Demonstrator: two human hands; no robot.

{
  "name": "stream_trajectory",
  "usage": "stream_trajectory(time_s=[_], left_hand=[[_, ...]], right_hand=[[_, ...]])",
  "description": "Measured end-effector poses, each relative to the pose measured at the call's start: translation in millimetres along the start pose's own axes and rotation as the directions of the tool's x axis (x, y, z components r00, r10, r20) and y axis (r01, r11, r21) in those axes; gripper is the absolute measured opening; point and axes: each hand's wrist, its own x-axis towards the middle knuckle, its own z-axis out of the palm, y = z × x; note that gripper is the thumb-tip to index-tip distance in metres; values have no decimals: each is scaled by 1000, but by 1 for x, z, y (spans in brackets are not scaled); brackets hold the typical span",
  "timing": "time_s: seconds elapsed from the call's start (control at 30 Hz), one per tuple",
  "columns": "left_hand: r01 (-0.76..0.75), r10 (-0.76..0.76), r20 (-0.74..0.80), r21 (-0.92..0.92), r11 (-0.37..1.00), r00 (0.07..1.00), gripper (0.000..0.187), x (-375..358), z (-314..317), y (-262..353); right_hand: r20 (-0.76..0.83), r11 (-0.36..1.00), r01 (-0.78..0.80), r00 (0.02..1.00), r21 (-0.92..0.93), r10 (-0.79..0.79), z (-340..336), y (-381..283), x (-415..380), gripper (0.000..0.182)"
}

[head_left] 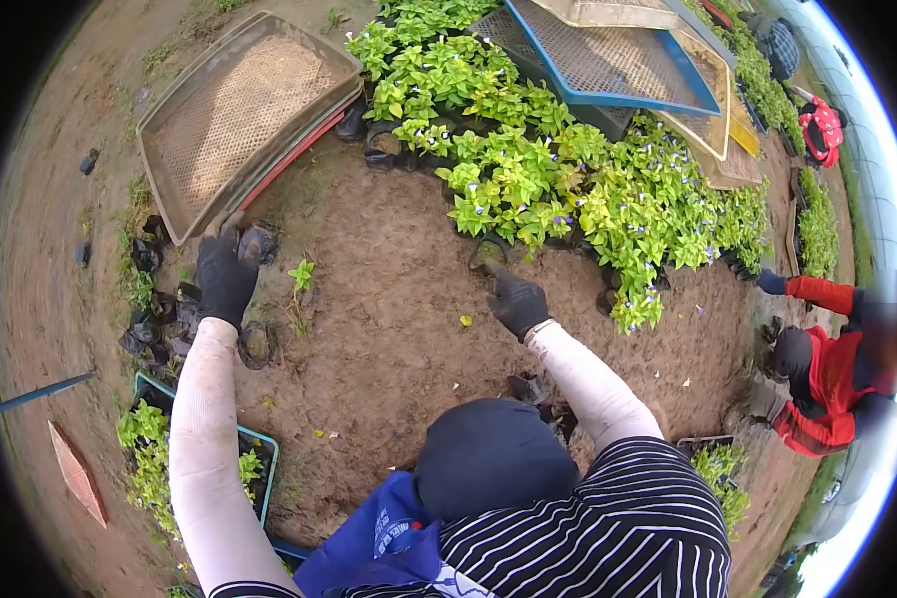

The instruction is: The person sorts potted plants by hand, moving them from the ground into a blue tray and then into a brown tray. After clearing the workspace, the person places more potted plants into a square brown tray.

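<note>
My left hand (pixel 227 274), in a dark glove, is by the near corner of a mesh tray (pixel 174 224). Its fingers are closed at a crumpled black plastic pot (pixel 258 245); their exact grip is partly hidden. My right hand (pixel 518 302), also gloved, reaches forward to a round black pot (pixel 488 255) at the edge of the flowering plants (pixel 528 189). Its fingertips are at the pot's near rim. A small loose seedling (pixel 302 275) stands in the soil between my hands, closer to the left one. Another black pot (pixel 257 344) lies below my left hand.
Stacked mesh trays, one with a blue rim (pixel 618 100), rest over the plants. Black pots (pixel 154 324) litter the left side. A green-blue crate (pixel 269 468) holds plants beside my left arm. A co-worker in red (pixel 817 389) crouches at right; another person (pixel 822 130) is farther back.
</note>
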Motion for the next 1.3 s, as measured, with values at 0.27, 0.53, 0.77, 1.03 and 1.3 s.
stream_trajectory(time_s=[0.27, 0.53, 0.77, 1.03, 1.3], left_hand=[[237, -237, -33, 246, 940, 971, 58, 52, 11, -63], [176, -256, 250, 304, 936, 934, 36, 58, 15, -60], [102, -86, -102, 170, 980, 991, 25, 38, -26, -34], [151, -141, 279, -15, 988, 950, 21, -174, -26, 59], [480, -483, 53, 49, 876, 874, 63, -262, -14, 49]], right_hand=[[39, 828, 310, 929, 467, -369, 1, -92, 52, 13], [254, 667, 258, 783, 699, -569, 63, -107, 10, 32], [1, 912, 159, 985, 377, -172, 36, -6, 7, 30], [-220, 998, 56, 974, -14, -58, 5, 8, 52, 57], [-381, 998, 9, 924, -55, -29, 58, 47, 110, 22]])
